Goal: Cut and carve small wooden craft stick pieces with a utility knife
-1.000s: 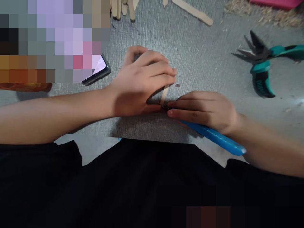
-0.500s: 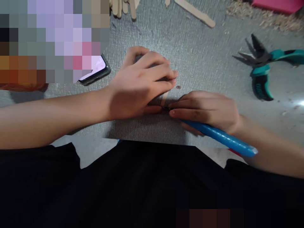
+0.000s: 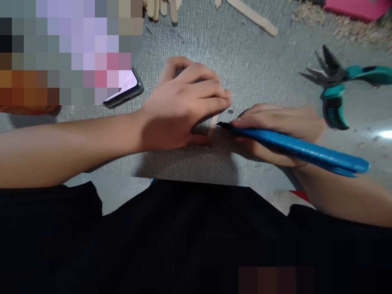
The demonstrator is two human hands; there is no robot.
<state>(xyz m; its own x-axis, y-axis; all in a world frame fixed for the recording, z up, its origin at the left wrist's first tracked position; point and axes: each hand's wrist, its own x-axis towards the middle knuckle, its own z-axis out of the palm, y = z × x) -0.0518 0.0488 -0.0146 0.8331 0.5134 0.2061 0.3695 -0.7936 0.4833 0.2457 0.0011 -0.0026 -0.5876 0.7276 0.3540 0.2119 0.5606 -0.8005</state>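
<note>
My left hand (image 3: 186, 106) is closed over a short flat wooden stick (image 3: 212, 124) on the grey tabletop. Its thumb is at the stick's lower end and its bent fingers reach over the upper part, hiding much of the piece. To the right, my right hand (image 3: 272, 126) grips a blue utility knife (image 3: 300, 147). The knife's handle slants down to the right across the palm and wrist. Its dark tip points left, just short of the stick's right edge, apparently a small gap away.
Teal-and-black pliers (image 3: 335, 77) lie spread at the right. At the back are a loose wooden stick (image 3: 254, 17), several more sticks (image 3: 156, 8), and wood shavings (image 3: 346, 26) by a pink object (image 3: 358, 9). A phone (image 3: 125, 90) rests beyond my left forearm.
My right hand has drawn the knife back to the right and slightly up, off the stick, and the handle has turned flatter. My left hand stays nearly in place on the stick.
</note>
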